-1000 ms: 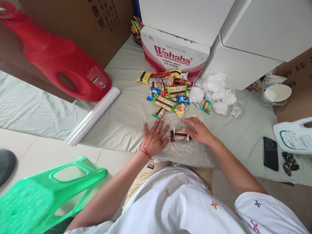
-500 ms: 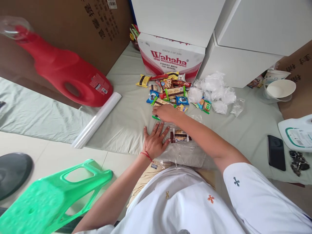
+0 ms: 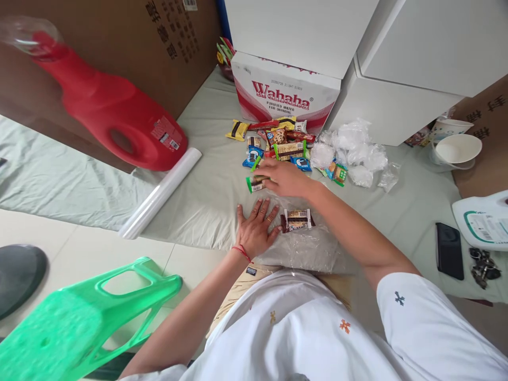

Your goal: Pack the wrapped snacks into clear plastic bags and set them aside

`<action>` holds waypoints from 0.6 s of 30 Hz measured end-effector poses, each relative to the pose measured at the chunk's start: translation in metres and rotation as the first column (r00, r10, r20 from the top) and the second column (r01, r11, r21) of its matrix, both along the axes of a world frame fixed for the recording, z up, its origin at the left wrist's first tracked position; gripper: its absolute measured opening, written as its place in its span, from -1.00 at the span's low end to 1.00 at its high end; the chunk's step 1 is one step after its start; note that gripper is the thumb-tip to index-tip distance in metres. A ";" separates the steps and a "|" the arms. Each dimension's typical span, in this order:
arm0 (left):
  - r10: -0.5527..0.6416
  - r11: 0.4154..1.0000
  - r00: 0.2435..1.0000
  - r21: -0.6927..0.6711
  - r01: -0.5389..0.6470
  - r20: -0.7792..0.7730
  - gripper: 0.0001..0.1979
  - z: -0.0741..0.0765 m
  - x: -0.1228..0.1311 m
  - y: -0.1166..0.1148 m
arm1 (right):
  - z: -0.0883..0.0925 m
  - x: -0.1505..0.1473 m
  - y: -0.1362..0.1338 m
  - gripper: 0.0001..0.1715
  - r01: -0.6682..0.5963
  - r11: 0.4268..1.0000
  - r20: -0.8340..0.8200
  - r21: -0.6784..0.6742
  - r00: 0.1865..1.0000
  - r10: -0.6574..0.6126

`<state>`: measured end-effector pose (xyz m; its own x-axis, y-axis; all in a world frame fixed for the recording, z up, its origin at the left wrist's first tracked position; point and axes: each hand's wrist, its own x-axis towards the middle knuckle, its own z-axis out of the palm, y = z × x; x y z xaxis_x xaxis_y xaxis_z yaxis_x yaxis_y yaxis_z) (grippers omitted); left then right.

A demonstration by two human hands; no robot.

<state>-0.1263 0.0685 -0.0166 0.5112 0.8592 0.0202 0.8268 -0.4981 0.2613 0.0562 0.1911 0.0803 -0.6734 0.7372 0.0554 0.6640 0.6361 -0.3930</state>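
our left grip (image 3: 256, 233) is planted palm-down with the fingers spread wide, on top of a clear plastic sheet (image 3: 297, 256), with a red string bracelet (image 3: 243, 253) round the wrist. just to the right of that thumb, on the same plastic, lies a brown-ended snack packet (image 3: 297, 219). it's so close we can't tell if the thumb touches it.

our right grip (image 3: 286, 180) is a bit farther out than the left one, fingers bent over a green-ended snack bar (image 3: 256, 183). one end of the bar pokes out left of our fingertips and the hand hides the rest, so honestly we can't tell if we're pinching it or just resting on it.

just past the right grip is a heap of snacks: a blue packet (image 3: 253, 156) near our fingers, a yellow packet (image 3: 237, 130) farther off to the left, and a wahaha purified water carton (image 3: 286, 95) behind the lot. right of the right grip there's a clump of crumpled clear plastic (image 3: 353, 145).

well left of both grips we've got a plastic film roll (image 3: 161, 196), a red plastic jug (image 3: 123, 111) beyond it and a green plastic stool (image 3: 71, 323) nearer us. well right: a black phone (image 3: 450, 251) beside some keys (image 3: 484, 267).
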 end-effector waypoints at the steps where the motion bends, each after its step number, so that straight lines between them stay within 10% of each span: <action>1: -0.001 1.000 1.000 -0.005 0.001 0.001 -0.37 0.000 0.000 0.000 | 0.003 0.011 -0.004 -0.54 0.030 1.000 -0.090 -0.006 0.995 -0.030; 7: 0.010 1.000 1.000 -0.013 -0.010 0.001 -0.34 0.002 0.000 0.001 | -0.001 0.052 -0.014 -0.63 0.252 0.964 -0.165 -0.078 0.951 -0.262; 18: -0.004 1.000 1.000 -0.002 0.004 -0.011 -0.42 -0.002 0.001 0.002 | -0.027 -0.055 -0.026 -0.45 0.319 0.942 0.403 -0.105 0.879 -0.253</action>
